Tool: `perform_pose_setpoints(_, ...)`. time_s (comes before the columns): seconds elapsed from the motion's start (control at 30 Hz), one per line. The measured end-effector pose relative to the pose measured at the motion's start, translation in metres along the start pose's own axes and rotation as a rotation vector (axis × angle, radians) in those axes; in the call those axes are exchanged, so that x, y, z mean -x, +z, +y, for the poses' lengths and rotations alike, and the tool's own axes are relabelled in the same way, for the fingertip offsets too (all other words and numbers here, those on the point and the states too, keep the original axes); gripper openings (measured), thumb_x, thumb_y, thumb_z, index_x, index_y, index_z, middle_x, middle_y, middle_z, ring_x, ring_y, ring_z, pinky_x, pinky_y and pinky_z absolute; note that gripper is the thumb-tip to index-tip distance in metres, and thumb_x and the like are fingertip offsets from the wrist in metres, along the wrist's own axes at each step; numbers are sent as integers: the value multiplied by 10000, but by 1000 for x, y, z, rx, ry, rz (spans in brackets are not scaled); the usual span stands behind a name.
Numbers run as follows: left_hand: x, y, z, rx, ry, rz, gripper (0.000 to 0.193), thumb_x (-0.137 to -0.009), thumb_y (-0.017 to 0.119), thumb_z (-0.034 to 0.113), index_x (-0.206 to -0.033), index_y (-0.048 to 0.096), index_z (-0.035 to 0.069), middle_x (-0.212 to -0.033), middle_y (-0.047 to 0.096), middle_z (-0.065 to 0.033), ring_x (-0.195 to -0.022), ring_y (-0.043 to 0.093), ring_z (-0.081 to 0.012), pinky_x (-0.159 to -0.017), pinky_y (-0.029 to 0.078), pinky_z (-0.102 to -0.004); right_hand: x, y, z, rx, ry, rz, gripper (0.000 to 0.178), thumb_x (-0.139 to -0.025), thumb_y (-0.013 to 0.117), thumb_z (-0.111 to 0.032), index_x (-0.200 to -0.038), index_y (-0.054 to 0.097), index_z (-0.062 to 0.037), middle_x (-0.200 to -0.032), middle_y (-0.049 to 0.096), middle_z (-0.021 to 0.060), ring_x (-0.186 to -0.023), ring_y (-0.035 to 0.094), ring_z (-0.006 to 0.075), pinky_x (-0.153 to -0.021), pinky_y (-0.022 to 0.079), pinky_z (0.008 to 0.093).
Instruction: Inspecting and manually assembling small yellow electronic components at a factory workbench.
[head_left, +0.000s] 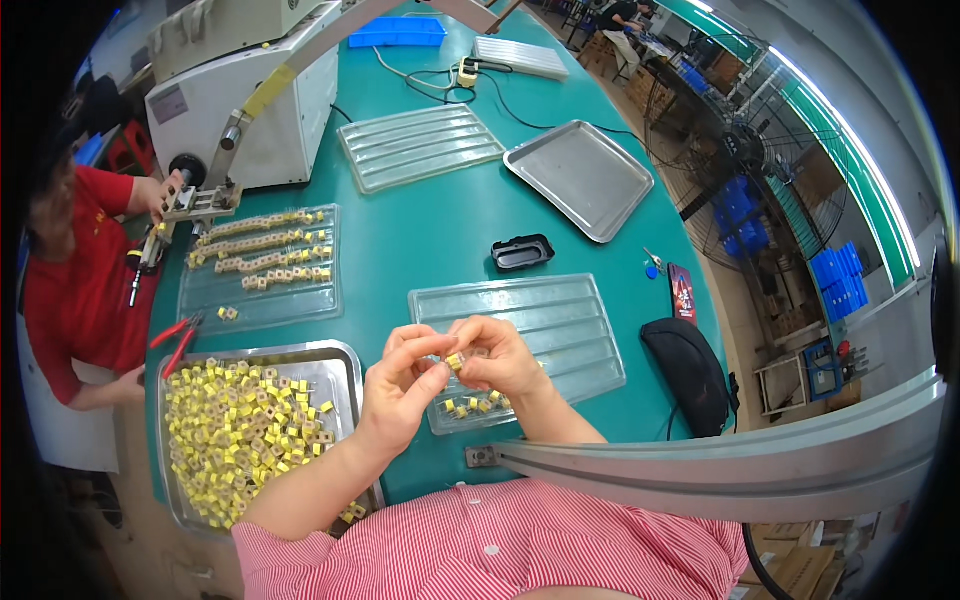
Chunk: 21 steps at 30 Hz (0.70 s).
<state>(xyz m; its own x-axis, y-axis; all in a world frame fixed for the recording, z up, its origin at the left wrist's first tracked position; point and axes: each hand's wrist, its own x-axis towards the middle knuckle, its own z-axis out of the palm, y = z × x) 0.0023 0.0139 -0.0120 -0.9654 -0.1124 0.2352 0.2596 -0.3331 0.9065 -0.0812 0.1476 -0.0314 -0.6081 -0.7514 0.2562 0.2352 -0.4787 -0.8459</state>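
Observation:
In front of my chest, both hands meet over a small yellow-wrapped coil part (455, 361). My right hand (502, 358) pinches it between thumb and fingers. From the other side my left hand (400, 388) closes on it with bent fingers; its fingertips partly hide the part. Just below them lies a clear ridged plastic tray (585, 345), with several similar yellow parts (475, 405) in its near groove. At my left, a metal tray (350, 372) is heaped with loose yellow coil parts (240, 430).
A co-worker in red (100, 270) handles a bench machine (240, 110) at left. Near it are red-handled pliers (180, 340) and a tray with rows of parts (265, 250). A black box (522, 252), steel tray (580, 180) and black pouch (685, 375) lie around; a metal beam (700, 465) crosses right.

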Motion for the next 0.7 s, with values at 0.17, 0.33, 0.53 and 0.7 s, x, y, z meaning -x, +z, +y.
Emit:
perform_pose_setpoints(0.17,0,2,0,20,19,-27,225,-758,522,7,-979,560,29,-1005,411,-53,-852,441,-103,-697,373,-218,0,-3,-2,78,-71,-43,201,-661,625,24,-840,536,0,-799,510,90,-485,441,70,-393,337,175)
perform_pose_setpoints(0.33,0,-1,3,6,10,-30,220,-760,513,1,-971,565,29,-1009,412,-52,-851,441,-102,-701,371,-217,0,1,-3,180,-87,-27,224,-650,646,24,-846,541,0,-813,522,97,-496,451,66,-412,348,173)
perform_pose_setpoints(0.53,1,-1,2,67,1,-39,270,-762,509,11,-1032,522,12,-1014,421,-58,-907,449,-121,-738,390,-238,0,7,-8,226,-121,-4,218,-632,657,38,-825,564,4,-778,529,88,-516,466,71,-418,347,175)
perform_pose_setpoints(0.7,-1,-2,1,123,-53,-65,418,-759,518,24,-1162,406,13,-1011,443,-57,-943,451,-134,-750,405,-260,-1,7,-9,248,-142,-26,212,-626,672,22,-816,579,3,-763,539,81,-565,479,81,-448,352,181)
